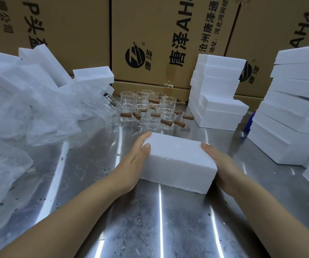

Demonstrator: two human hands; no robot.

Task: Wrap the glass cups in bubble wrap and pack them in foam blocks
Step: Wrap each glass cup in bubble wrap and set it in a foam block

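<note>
A white foam block (177,161) lies on the steel table (150,220) in the middle. My left hand (131,164) holds its left end, thumb on the top edge and fingers along the far side. My right hand (222,164) grips the right end, thumb on the top corner. Behind the block stand several glass cups (150,110) with brown wooden handles, unwrapped. A heap of clear bubble wrap (19,112) lies at the left.
Stacks of foam blocks stand at the back right (217,94) and far right (299,112). More foam blocks (92,75) lean among the plastic at the left. Printed cardboard boxes (159,34) wall off the back. A blue object (250,120) lies between the right stacks.
</note>
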